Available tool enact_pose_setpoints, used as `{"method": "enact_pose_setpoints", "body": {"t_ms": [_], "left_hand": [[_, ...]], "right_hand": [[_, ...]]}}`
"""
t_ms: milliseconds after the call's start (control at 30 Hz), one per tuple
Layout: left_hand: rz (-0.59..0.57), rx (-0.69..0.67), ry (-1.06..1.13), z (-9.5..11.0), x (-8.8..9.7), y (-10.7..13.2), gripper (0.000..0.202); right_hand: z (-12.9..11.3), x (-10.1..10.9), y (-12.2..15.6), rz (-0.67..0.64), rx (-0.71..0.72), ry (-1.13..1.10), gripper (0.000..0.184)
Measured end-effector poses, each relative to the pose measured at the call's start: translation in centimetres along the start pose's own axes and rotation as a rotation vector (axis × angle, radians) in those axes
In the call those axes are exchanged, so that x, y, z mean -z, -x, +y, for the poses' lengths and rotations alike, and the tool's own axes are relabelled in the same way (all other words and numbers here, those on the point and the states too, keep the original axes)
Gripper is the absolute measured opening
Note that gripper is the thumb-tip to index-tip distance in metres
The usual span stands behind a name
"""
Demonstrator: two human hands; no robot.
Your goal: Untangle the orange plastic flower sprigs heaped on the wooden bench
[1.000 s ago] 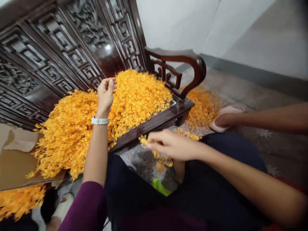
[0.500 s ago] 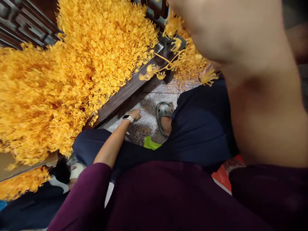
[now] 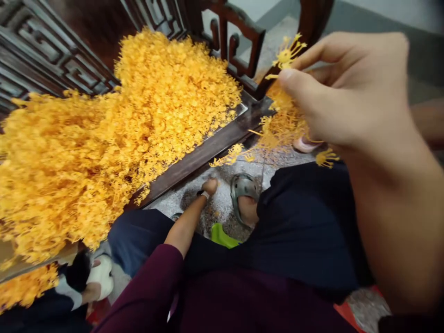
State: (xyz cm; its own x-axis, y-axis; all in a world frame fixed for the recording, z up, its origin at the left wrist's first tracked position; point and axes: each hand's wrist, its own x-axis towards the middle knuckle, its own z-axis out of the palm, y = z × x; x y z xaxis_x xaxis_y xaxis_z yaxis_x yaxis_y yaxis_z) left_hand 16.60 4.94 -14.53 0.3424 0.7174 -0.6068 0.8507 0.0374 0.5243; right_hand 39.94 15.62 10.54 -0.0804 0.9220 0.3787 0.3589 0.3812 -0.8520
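My right hand (image 3: 347, 88) is raised close to the camera at the upper right. Its thumb and forefinger pinch a yellow artificial flower sprig (image 3: 287, 56) with thin, splayed petals. More yellow sprigs (image 3: 233, 156) show below this hand; whether they hang from it is hard to tell. My left hand (image 3: 210, 186), with a watch band at the wrist, is low between my knees over the floor. Its fingers are curled closed, and whatever they may hold is hidden. A large heap of yellow artificial flowers (image 3: 138, 125) covers the dark wooden bench (image 3: 194, 159) at left.
Carved dark wooden lattice (image 3: 239, 41) rises behind the heap. Under my legs lie a speckled floor (image 3: 222, 203) and a bright green object (image 3: 222, 236). Another person's leg and white shoe (image 3: 100, 277) are at lower left, near more yellow flowers (image 3: 31, 286).
My view has tilted up, showing more lattice. My right hand has shifted so its pinch on the sprig shows. My left hand has moved slightly right and remains closed.
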Motion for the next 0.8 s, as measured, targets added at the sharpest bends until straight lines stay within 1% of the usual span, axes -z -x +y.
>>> {"method": "enact_pose_setpoints", "body": {"t_ms": [33, 100, 133, 167, 200, 233, 267, 300, 367, 400, 433, 467, 500, 533, 567, 600, 633, 667, 700, 733, 767, 800], "left_hand": [[-0.053, 0.006, -0.025, 0.5, 0.4, -0.1, 0.036], [-0.186, 0.008, -0.102, 2.0, 1.4, -0.4, 0.033], [-0.244, -0.011, -0.132, 2.9, 2.2, -0.5, 0.028], [-0.295, -0.038, -0.156, 3.8, 3.3, -0.4, 0.020], [-0.343, -0.070, -0.175, 4.6, 4.7, -0.1, 0.010], [-0.391, -0.102, -0.188, 5.2, 6.7, 0.5, 0.004], [-0.444, -0.132, -0.196, 5.6, 9.2, 1.5, 0.012], [-0.490, -0.157, -0.193, 5.7, 12.1, 2.8, 0.017], [-0.540, -0.175, -0.173, 5.3, 19.4, 6.1, 0.016], [-0.418, -0.168, -0.113, 4.8, 23.4, 7.9, 0.018], [-0.078, -0.165, -0.024, 4.4, 27.4, 9.8, 0.022], [0.408, -0.185, 0.077, 3.9, 31.0, 11.5, 0.026], [0.646, -0.192, 0.098, 3.5, 34.2, 13.0, 0.023], [0.821, -0.200, 0.107, 3.2, 36.6, 14.3, 0.030], [0.971, -0.201, 0.125, 3.0, 38.2, 15.2, 0.039], [1.062, -0.200, 0.150, 2.8, 38.9, 15.8, 0.044], [1.134, -0.201, 0.187, 2.8, 38.6, 16.1, 0.046], [1.182, -0.204, 0.226, 2.9, 37.6, 16.2, 0.045], [1.208, -0.214, 0.261, 3.2, 35.9, 16.0, 0.043], [1.201, -0.237, 0.285, 3.7, 33.7, 15.7, 0.041], [1.174, -0.275, 0.287, 4.3, 31.2, 15.4, 0.038], [1.105, -0.323, 0.291, 5.2, 28.6, 15.0, 0.039]], "right_hand": [[-0.5, -0.4, -0.1, -0.002, -0.019, 0.055, 0.021], [-1.9, -1.1, 0.0, -0.010, -0.059, 0.083, 0.023], [-2.6, -1.4, 0.1, -0.018, -0.080, 0.083, 0.022], [-3.3, -1.7, 0.3, -0.026, -0.102, 0.071, 0.020], [-3.9, -2.0, 0.5, -0.037, -0.118, 0.048, 0.018], [-4.4, -2.2, 0.6, -0.047, -0.124, 0.022, 0.016], [-4.8, -2.3, 0.7, -0.057, -0.125, -0.002, 0.014], [-5.0, -2.3, 0.8, -0.062, -0.121, -0.018, 0.014], [-5.0, -2.4, 0.9, -0.087, -0.114, -0.023, 0.013], [-5.0, -2.4, 0.9, -0.106, -0.114, -0.021, 0.013], [-4.9, -2.4, 1.0, -0.126, -0.114, -0.021, 0.012], [-4.8, -2.4, 1.0, -0.147, -0.113, -0.019, 0.011], [-4.7, -2.4, 1.1, -0.165, -0.111, -0.017, 0.012], [-4.6, -2.4, 1.2, -0.181, -0.110, -0.014, 0.013], [-4.5, -2.5, 1.2, -0.192, -0.107, -0.010, 0.014], [-4.5, -2.6, 1.3, -0.207, -0.102, -0.001, 0.015], [-4.4, -2.6, 1.4, -0.227, -0.094, 0.010, 0.015], [-4.4, -2.7, 1.5, -0.247, -0.082, 0.022, 0.015], [-4.4, -2.8, 1.6, -0.273, -0.064, 0.034, 0.015], [-4.3, -2.9, 1.7, -0.305, -0.040, 0.043, 0.015], [-4.3, -3.0, 1.8, -0.344, -0.009, 0.047, 0.015], [-4.3, -3.1, 2.0, -0.389, 0.025, 0.047, 0.016]]}}
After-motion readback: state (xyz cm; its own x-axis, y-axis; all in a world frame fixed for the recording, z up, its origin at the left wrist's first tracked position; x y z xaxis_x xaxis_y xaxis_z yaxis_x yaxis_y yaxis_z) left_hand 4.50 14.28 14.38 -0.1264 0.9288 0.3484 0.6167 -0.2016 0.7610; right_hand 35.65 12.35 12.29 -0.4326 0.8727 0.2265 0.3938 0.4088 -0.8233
